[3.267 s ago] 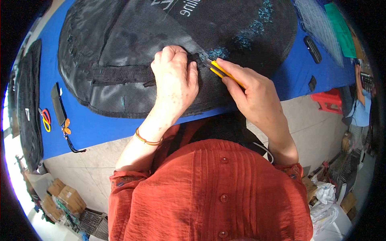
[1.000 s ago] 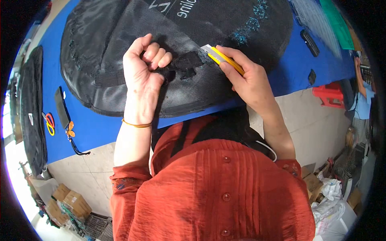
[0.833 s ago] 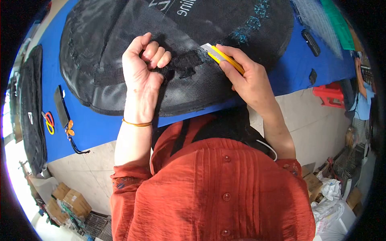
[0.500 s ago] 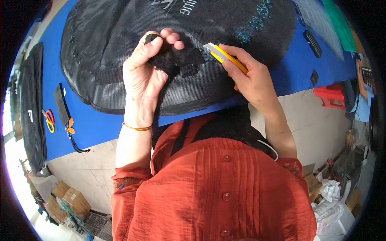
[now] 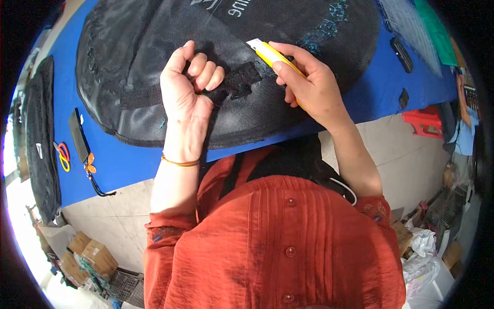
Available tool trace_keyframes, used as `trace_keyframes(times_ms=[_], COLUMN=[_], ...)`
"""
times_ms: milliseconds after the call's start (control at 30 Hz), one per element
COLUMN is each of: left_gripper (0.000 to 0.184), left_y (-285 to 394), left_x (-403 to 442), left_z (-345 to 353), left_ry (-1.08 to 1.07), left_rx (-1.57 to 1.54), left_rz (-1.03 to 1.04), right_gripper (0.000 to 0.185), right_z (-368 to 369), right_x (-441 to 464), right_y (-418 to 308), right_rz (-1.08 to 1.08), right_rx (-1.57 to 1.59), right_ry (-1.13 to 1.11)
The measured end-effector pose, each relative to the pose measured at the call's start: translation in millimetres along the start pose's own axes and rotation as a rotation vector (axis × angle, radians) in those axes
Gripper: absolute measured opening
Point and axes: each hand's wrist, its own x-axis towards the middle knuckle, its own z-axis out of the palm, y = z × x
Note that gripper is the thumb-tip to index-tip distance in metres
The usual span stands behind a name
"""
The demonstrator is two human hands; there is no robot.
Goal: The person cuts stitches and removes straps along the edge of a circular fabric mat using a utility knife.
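My right hand (image 5: 309, 77) grips a yellow utility knife (image 5: 272, 54), its blade out and pointing up and left over the black mesh fabric. My left hand (image 5: 193, 82) is palm up with its fingers curled in; whether something is inside them is hidden. Just right of those fingers, a frayed black fabric strip (image 5: 242, 80) lies on the large rounded black mesh piece (image 5: 221, 123). The knife blade is above and to the right of that strip, apart from the left hand. White lettering and blue-green stray threads (image 5: 327, 28) mark the mesh farther up.
On the blue table (image 5: 123, 170) at left are red-and-yellow scissors (image 5: 63, 156), a dark flat case (image 5: 78, 136) and another black fabric piece (image 5: 41, 139). A black object (image 5: 401, 54) lies at right. Beyond the edge stands a red stool (image 5: 424, 121); another person is at far right.
The left hand has turned, its fingers now curled in, and the black fabric seen at its thumb no longer shows there. The knife has shifted slightly up and left.
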Motion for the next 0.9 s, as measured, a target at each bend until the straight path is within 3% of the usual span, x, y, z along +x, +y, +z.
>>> trace_keyframes(times_ms=[667,733,833,900], left_gripper=[0.037,0.037,0.029,0.020], left_y=[0.2,2.8,11.5,14.2], left_x=[0.2,2.8,0.5,-5.9], left_z=[-9.9,-13.8,-14.6,-8.0], left_ry=[0.023,-0.059,-0.126,0.035], left_rx=[-0.025,-0.073,-0.107,-0.075], left_rz=[-0.012,-0.055,-0.039,0.046], right_gripper=[0.038,0.038,0.037,0.037], right_z=[-1.0,-0.2,0.8,-0.3], right_x=[-2.4,-1.8,-1.6,-0.9], right_y=[-4.9,-3.7,-5.5,-3.1], right_rz=[0.061,0.058,0.056,0.044], right_rx=[-0.004,0.004,-0.010,-0.004], right_ry=[0.017,0.029,0.033,0.022])
